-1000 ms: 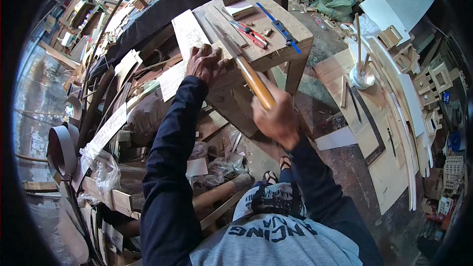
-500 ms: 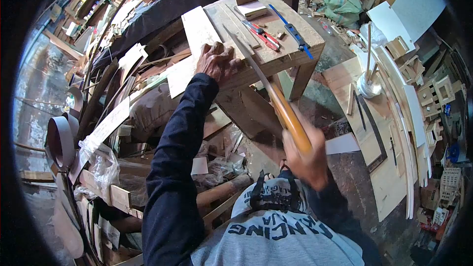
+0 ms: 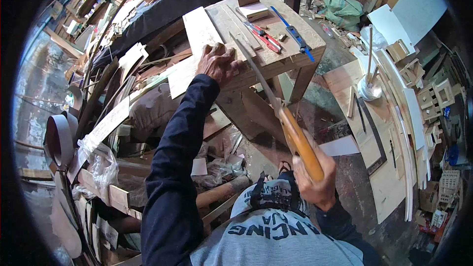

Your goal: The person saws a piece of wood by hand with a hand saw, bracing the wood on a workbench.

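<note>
My right hand [image 3: 319, 180] is wrapped around the orange-brown wooden handle of a handsaw [image 3: 298, 140]. The saw's narrow blade slants up and left, crossing the near edge of the wooden workbench [image 3: 295, 24] just right of my left hand [image 3: 217, 64]. With bent fingers, my left hand grips and presses a pale wooden board [image 3: 201, 28] at the bench edge; its thumb and the exact contact are hidden. Beside the blade lie a thin wood strip [image 3: 241, 29], a red cutter knife [image 3: 266, 38] and a blue-and-black tool [image 3: 295, 34].
A small wood block with a raised back [image 3: 253, 11] lies on the bench. Scrap wood and plastic wrap [image 3: 103, 162] crowd the left floor. On the right are a plywood sheet [image 3: 357, 98], a stick in a white wrapped container [image 3: 369, 87] and small wooden frames [image 3: 443, 93].
My right hand has pulled the saw back toward my body, down and slightly right. The blade tip has drawn back with it. My left hand stays on the board.
</note>
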Motion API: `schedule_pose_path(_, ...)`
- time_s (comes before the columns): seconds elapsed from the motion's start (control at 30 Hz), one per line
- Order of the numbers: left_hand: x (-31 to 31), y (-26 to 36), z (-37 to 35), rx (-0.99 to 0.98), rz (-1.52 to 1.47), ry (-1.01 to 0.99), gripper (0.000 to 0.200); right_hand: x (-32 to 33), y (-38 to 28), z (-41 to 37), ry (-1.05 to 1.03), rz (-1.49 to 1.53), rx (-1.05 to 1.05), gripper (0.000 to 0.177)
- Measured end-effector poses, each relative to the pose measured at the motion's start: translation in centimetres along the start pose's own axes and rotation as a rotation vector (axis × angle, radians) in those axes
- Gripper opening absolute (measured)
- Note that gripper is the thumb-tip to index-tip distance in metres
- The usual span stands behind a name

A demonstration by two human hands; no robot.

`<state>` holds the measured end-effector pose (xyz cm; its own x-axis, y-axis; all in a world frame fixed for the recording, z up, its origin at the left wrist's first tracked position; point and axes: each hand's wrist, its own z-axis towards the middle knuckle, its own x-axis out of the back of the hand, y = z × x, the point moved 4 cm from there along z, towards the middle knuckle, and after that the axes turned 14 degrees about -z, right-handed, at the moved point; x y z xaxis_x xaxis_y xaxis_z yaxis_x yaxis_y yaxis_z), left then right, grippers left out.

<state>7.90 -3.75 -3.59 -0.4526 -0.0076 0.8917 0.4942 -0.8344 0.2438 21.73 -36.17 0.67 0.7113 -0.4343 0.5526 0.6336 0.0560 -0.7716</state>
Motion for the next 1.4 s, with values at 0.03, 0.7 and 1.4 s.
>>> schedule_pose_path(0.03, 0.2, -0.1, 0.0, 0.054, -0.043, -0.036, 0.042, -0.9, 0.4, 1.8, 0.05, -0.009, 0.085, 0.054)
schedule_pose_path(0.7, -1.1, -1.3, -0.3, -0.023, -0.024, 0.092, 0.038, -5.2, 2.7, 8.1, 0.061, 0.007, 0.034, 0.05)
schedule_pose_path(1.4, -0.2, 0.1, 0.6, 0.063, 0.044, -0.039, 0.04, 0.5, 0.9, -1.6, 0.036, 0.048, -0.096, 0.052)
